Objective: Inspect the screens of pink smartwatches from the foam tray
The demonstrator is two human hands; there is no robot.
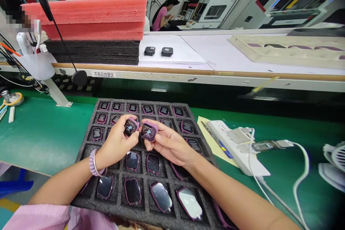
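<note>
Clamping grips: left hand (114, 146) on left purple square watch (131, 126), right hand (167, 146) on right purple square watch (149, 131); white label (105, 74) reads "不良品放置区".

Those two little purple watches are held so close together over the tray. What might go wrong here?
1. The left hand pinches one watch and the right hand a second watch, side by side and very close. They might knock together and scratch a screen.
2. Both are held only by fingertips above the foam tray. A slip could drop one onto the watches lying there.
</note>
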